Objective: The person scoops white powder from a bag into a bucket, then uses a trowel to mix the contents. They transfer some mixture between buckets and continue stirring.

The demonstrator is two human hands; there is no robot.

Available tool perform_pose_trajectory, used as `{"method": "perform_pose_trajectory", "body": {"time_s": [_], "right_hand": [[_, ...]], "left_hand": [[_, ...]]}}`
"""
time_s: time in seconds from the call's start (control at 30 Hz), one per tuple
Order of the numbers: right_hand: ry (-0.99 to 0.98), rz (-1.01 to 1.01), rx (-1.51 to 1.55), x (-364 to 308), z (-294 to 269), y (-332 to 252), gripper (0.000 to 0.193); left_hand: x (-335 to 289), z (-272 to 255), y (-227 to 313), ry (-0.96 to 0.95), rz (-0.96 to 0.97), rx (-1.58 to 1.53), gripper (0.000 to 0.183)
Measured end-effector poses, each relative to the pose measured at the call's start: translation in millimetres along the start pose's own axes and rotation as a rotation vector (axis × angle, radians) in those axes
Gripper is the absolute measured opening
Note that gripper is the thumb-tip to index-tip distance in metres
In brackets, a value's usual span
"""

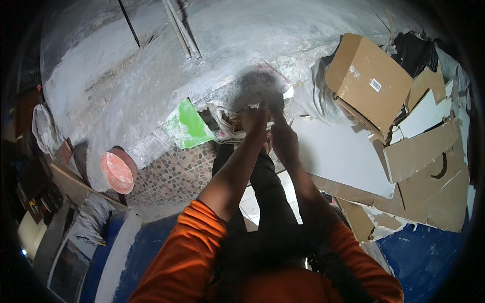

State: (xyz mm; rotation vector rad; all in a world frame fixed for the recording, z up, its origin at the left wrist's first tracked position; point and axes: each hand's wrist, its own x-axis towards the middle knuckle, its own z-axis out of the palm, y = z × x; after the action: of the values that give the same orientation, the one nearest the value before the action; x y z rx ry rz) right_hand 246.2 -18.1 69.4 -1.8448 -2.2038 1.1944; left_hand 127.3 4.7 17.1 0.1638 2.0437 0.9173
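Right of the green panel (pixel 189 126), I saw the left hand (pixel 254 120) and right hand (pixel 284 136) together, perhaps for steadiness; whether their fingers gripped anything, I couldn't tell.

An orange top (pixel 298 288), its creased sleeves (pixel 177 247) ending near the elbows at lower left and right; dark trousers (pixel 273 192), centre; a dark strap-like band (pixel 346 275), lower right.

Head-worn fisheye; steeply downward; near left hand (pixel 254 121) and right hand (pixel 284 138)
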Motion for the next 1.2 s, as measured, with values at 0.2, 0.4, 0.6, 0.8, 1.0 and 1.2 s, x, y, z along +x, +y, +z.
{"method": "perform_pose_trajectory", "body": {"time_s": [0.2,0.4,0.6,0.8,1.0,1.2], "right_hand": [[-0.038,0.028,-0.021,-11,-23,20,0.053],[-0.195,0.231,0.049,-6,-76,-21,0.057],[0.033,0.292,0.228,-37,-42,60,0.051],[0.063,0.254,0.025,-32,-73,15,0.045],[0.377,0.203,0.533,-17,-102,-44,0.036],[0.0,0.044,-0.098,-9,-83,-32,0.03]], "left_hand": [[41,20,-21,-0.416,-0.512,-0.557,0.041],[28,25,3,-0.438,-0.614,-0.602,0.035],[-8,7,0,-0.414,-0.352,-0.56,0.035],[-22,-35,16,-0.342,-0.234,-0.753,0.026],[-13,-86,54,-0.336,0.023,-0.509,0.022],[-38,-106,55,-0.409,0.027,-0.693,0.019]]}}
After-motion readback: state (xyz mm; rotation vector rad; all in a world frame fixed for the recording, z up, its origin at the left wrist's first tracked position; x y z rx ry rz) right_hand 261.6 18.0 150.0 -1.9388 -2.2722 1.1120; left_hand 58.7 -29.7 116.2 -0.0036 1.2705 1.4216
